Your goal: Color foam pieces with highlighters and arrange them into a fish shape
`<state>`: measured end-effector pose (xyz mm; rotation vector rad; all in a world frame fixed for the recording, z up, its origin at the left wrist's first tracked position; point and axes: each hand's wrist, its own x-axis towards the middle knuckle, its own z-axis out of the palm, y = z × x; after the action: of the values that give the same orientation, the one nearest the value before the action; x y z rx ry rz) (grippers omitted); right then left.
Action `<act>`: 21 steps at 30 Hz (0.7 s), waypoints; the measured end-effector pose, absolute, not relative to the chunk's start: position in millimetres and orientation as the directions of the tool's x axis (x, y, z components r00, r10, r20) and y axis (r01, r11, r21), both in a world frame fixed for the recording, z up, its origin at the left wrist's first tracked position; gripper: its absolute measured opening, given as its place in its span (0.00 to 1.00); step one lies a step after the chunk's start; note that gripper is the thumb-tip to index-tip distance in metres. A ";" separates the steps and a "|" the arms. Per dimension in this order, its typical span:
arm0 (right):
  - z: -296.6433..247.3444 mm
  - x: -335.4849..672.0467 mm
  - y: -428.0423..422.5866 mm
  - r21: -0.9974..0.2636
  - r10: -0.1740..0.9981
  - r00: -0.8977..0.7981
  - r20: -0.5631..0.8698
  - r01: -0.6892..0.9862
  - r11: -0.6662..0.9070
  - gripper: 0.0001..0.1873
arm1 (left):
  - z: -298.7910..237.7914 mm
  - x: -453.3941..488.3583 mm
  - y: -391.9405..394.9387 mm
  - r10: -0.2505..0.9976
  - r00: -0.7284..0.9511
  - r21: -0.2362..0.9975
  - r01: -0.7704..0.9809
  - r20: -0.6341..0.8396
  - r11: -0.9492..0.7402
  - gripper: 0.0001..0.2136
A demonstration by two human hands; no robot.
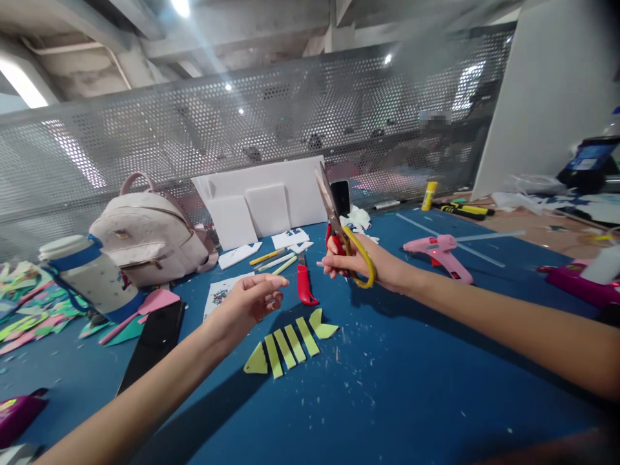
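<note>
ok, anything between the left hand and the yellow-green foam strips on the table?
Nothing visible. The left hand hovers just up-left of the yellow-green foam strips, only bare blue table between. The red knife lies beyond the strips, off that line; the right hand holds the scissors raised farther back.

A blue counter [411, 387], flecked with small scraps, fills the lower half of the view. Behind it a grey perforated metal screen [145, 123] runs the whole width. Above is a bare concrete ceiling [252, 32] with beams, where a round lamp [181, 6] glares. A bright strip of light [19, 84] shows at the upper left. A tall white panel [547, 84] stands at the right.
</note>
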<state>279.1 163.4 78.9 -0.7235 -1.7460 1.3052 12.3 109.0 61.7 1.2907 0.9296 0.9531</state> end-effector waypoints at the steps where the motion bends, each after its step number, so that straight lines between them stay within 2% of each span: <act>1: 77.9 279.7 164.2 -0.953 0.827 -0.493 0.270 -0.017 0.301 0.23 | 61.9 11.2 108.4 0.941 0.339 0.998 -0.057 0.007 0.013 0.12; 6: 68.2 277.9 168.9 -0.947 0.830 -0.490 0.265 0.031 0.321 0.18 | 65.3 11.1 102.7 0.918 0.342 0.976 -0.147 0.201 -0.159 0.10; 9: 60.8 274.7 171.5 -0.940 0.822 -0.511 0.252 0.071 0.333 0.11 | 68.7 13.7 97.5 0.880 0.387 0.957 -0.196 0.276 -0.214 0.08; 11: 56.4 273.2 172.8 -0.936 0.819 -0.520 0.242 0.096 0.337 0.12 | 70.6 15.3 94.9 0.857 0.413 0.948 -0.216 0.307 -0.235 0.08; 18: 48.3 277.6 175.8 -0.932 0.843 -0.499 0.200 0.169 0.321 0.13 | 71.0 13.4 97.0 0.883 0.360 0.951 -0.177 0.302 -0.253 0.09; 21: 53.6 285.0 172.2 -0.930 0.855 -0.480 0.196 0.185 0.317 0.18 | 69.6 10.0 100.6 0.920 0.291 0.962 -0.148 0.264 -0.230 0.10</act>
<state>285.0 172.2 53.6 -0.9226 -1.8680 1.1889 10.0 100.6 69.6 1.4369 0.7639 1.1979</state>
